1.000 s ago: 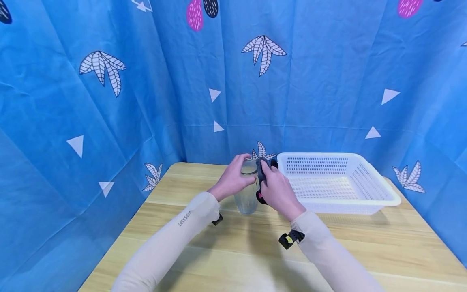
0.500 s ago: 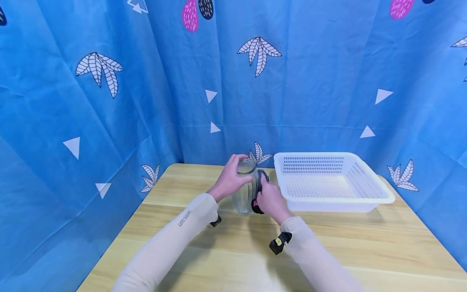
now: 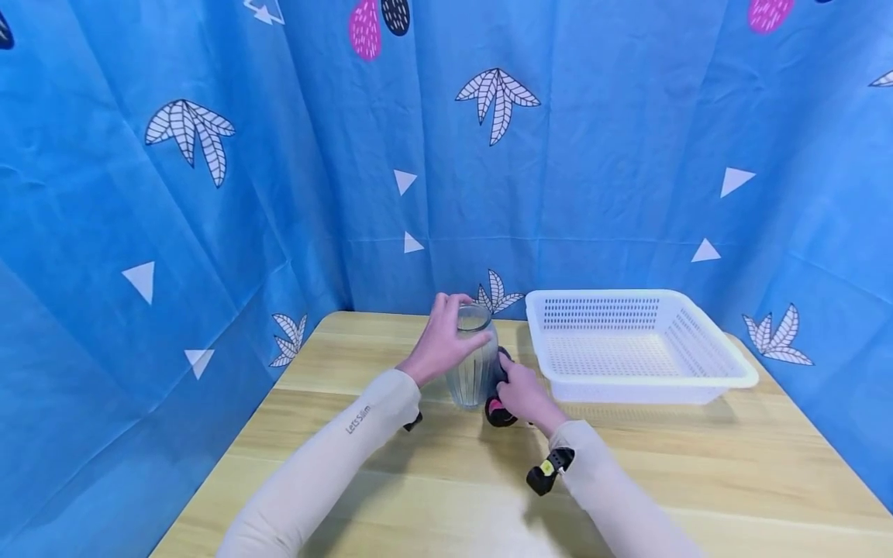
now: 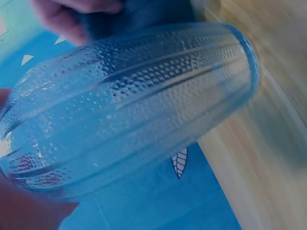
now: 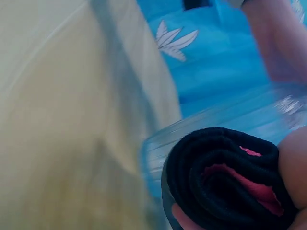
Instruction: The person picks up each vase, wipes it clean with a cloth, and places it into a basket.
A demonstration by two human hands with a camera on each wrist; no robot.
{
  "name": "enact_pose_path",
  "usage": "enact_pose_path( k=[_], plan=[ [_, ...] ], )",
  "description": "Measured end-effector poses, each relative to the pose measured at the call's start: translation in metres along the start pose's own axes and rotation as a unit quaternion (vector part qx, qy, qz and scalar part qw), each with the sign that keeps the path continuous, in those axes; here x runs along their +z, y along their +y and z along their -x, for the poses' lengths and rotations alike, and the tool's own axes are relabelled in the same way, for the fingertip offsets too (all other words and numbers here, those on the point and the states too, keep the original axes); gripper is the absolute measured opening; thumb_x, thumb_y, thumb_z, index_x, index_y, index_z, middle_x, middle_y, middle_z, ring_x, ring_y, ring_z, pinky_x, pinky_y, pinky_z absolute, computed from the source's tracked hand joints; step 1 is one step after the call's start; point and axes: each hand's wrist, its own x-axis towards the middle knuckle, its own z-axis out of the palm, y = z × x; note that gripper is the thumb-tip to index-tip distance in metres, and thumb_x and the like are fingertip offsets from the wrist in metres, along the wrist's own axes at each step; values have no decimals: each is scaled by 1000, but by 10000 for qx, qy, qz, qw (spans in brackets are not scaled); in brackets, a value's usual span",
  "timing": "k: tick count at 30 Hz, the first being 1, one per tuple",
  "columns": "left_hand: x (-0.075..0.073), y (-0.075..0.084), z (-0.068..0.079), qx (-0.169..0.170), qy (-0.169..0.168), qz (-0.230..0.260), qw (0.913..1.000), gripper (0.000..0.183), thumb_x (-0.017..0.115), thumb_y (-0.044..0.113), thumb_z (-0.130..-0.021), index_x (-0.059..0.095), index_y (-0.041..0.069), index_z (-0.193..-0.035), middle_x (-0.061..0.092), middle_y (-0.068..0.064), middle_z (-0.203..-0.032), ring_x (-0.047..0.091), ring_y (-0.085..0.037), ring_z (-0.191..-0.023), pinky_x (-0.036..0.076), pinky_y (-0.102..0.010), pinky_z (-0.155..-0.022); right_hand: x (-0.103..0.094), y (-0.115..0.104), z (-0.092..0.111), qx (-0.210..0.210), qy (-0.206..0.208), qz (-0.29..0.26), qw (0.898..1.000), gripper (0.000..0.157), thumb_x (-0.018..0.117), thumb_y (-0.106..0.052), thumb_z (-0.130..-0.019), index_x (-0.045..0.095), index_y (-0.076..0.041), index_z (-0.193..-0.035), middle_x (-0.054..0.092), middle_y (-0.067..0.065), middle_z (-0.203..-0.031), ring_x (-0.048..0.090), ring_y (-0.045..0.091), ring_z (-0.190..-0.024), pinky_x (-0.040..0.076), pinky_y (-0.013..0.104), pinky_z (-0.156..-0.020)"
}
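Note:
A clear ribbed glass vase stands near the middle of the table in the head view. My left hand grips it by its upper part, thumb on the near side and fingers round behind the rim. Pimpled texture covers the vase in the left wrist view. On its right side my right hand holds a rolled black cloth against the lower wall. The right wrist view shows the roll of cloth end-on, with pink inside its layers. The far fingers of the left hand are partly hidden behind the glass.
A white perforated plastic basket stands to the right of the vase, close to the right hand. The wooden table meets a blue patterned curtain at the back and sides.
My right hand has moved down along the vase's right side with the cloth, from beside the rim to the lower part. The left hand keeps its grip on the vase.

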Motion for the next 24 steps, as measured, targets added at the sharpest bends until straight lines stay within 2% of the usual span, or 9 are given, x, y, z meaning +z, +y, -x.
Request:
enact_pose_path(
  k=[3,6,12,17,24],
  plan=[
    [-1,1,0,-23,24,-74,10000,72,74,50,-87,43,18,-144,44,-3,-132,46,-19,-119,46,-42,-102,-18,-14,6,-93,196,54,9997,66,54,-6,-95,31,-2,-156,58,32,-134,65,32,-93,53,43,-75],
    [-3,4,0,-45,-41,-48,10000,75,75,47,-87,42,18,-147,47,-3,-140,46,-22,-129,43,-44,-108,-33,-27,9,-340,568,222,9976,67,55,-6,-95,30,-3,-157,62,30,-128,65,32,-94,54,46,-80],
    [-5,8,0,-52,-466,420,9980,77,77,35,-87,37,19,-151,45,-7,-148,46,-28,-137,42,-48,-110,-46,-47,14,-827,1143,647,9879,66,57,-6,-94,34,-6,-157,58,28,-132,64,40,-110,51,52,-95],
    [-5,9,-2,35,-552,569,9968,77,75,24,-83,38,18,-150,44,-7,-147,45,-25,-137,41,-47,-111,-45,-49,9,-818,1180,798,9864,67,56,-5,-95,32,-4,-157,54,33,-135,61,45,-115,50,54,-97],
    [-3,5,-4,69,-388,811,9959,75,76,18,-81,41,16,-147,46,-10,-144,48,-26,-133,41,-47,-110,-27,-28,-11,-338,769,473,9953,68,54,-3,-94,29,2,-156,61,33,-124,66,42,-106,53,53,-88]
  ],
)
